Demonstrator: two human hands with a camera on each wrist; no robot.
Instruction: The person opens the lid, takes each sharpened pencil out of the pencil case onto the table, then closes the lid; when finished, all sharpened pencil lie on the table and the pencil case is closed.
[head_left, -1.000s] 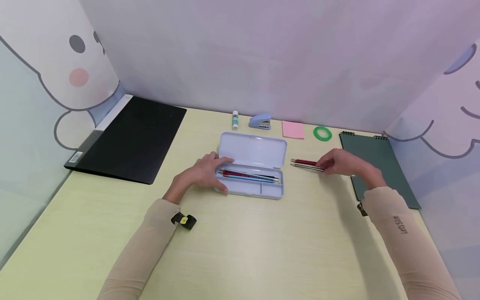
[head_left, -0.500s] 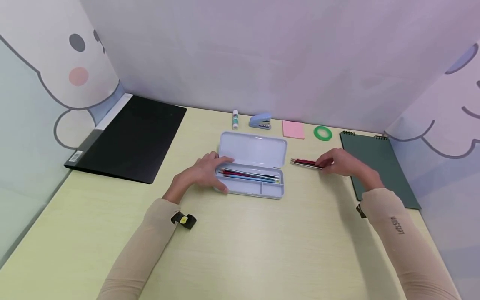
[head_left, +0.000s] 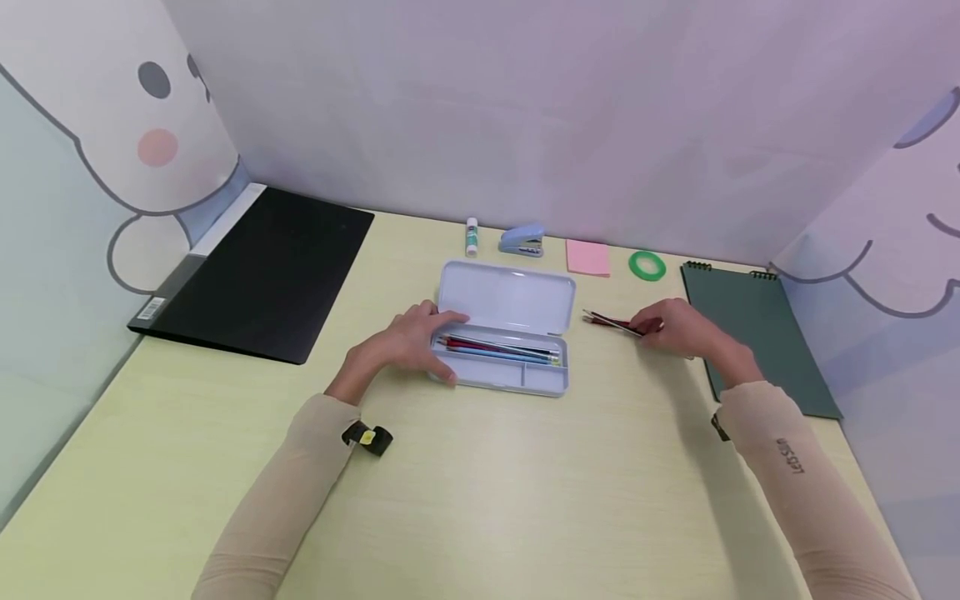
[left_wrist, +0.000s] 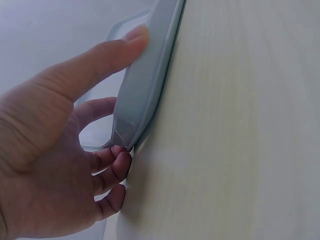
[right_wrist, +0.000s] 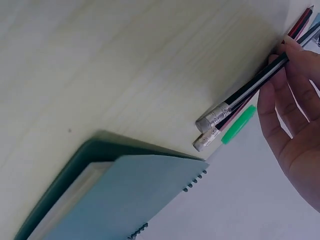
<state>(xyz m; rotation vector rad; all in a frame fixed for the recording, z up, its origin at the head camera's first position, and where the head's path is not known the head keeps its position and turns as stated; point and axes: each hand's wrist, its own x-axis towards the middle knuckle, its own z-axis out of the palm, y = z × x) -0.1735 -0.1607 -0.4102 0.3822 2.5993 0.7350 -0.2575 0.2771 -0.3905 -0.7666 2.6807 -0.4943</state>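
Observation:
A pale blue pencil case (head_left: 507, 385) lies with its lid raised, several pencils (head_left: 498, 350) in its long rear compartment. My left hand (head_left: 411, 340) grips the case's left end; in the left wrist view the thumb presses the front wall and the fingers bend around the end. To the right of the case, my right hand (head_left: 678, 327) pinches a black-and-silver striped pencil (right_wrist: 257, 82) between thumb and fingers. A red-and-black pencil (head_left: 600, 322) crosses just beneath it, partly hidden by the hand. Both have eraser ends, seen in the right wrist view.
Along the back stand a glue stick (head_left: 472, 237) and a blue stapler (head_left: 522, 240), then pink sticky notes (head_left: 588, 257) and a green tape roll (head_left: 647, 266). A dark green spiral notebook (head_left: 757, 333) lies right, a black folder (head_left: 262, 271) left.
The two pencils at my right hand have come together, and their tips now cross, the striped one on top. My left hand stays on the case.

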